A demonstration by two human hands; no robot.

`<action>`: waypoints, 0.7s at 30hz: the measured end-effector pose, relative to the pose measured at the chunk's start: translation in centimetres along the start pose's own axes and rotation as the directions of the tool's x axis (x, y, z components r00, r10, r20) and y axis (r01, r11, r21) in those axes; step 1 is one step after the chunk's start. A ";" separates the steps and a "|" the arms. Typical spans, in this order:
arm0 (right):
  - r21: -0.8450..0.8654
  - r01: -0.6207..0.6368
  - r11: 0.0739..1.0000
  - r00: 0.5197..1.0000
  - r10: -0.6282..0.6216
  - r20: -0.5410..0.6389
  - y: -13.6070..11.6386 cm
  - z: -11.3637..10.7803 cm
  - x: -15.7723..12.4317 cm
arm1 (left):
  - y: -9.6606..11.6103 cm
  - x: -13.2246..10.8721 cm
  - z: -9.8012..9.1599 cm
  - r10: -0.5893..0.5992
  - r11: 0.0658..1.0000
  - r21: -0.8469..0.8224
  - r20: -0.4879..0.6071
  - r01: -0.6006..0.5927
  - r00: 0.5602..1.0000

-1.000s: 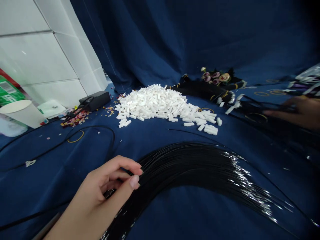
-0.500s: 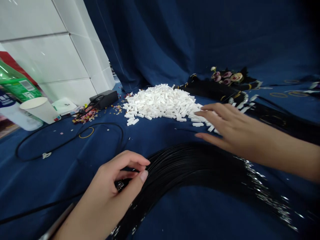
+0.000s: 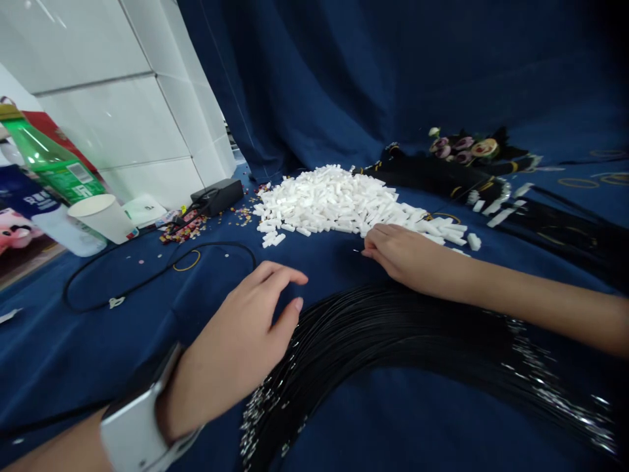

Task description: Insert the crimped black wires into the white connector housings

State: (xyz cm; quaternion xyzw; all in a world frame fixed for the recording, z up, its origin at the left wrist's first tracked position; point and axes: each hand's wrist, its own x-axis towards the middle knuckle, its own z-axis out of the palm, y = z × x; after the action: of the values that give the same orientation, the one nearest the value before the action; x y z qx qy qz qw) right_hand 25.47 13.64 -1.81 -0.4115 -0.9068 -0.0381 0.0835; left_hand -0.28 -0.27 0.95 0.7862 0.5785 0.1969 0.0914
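Observation:
My right hand is closed in a pinch at the front edge of a heap of small white tube-like pieces. A thin black cord's shiny tip pokes out beside its fingertips; the rest of that cord is hidden under the hand. Below lies a thick curved bundle of black cords with silvery metal ends on both sides. My left hand hovers near the bundle's left part, thumb and index finger apart, nothing between them. A watch is on the left wrist.
At the left stand a paper cup, a green bottle and a white-and-blue bottle. A black adapter sits by the wall, near colourful bits. Looped cable lies in front. Artificial flowers rest on black bundles behind.
My right hand has come down and left from above the white pieces, its fingers closing on the thin cord. My left hand has lifted off the bundle and its fingers have parted.

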 end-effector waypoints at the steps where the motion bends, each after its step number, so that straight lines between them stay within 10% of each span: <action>1: 0.027 -0.018 0.999 1.000 0.018 -0.002 -0.6 0.0 0.0 | 0.3 1.1 0.0 0.018 0.985 0.174 0.038 -0.024 0.999; 11: 0.277 -0.047 0.960 0.999 0.042 0.025 -4.6 -0.3 -0.7 | 0.3 15.0 2.1 0.078 0.879 0.473 -0.013 -0.062 0.997; 21: 0.346 0.008 0.938 1.000 0.001 -0.024 -4.0 0.1 -0.6 | -0.5 14.4 0.7 0.109 0.829 0.545 0.066 -0.127 0.992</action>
State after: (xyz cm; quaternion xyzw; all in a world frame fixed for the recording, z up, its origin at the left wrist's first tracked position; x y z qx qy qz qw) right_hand 22.87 10.54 -2.02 -0.3884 -0.8991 0.1167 0.1649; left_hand 3.22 13.59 3.06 0.8168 0.5594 0.0157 -0.1401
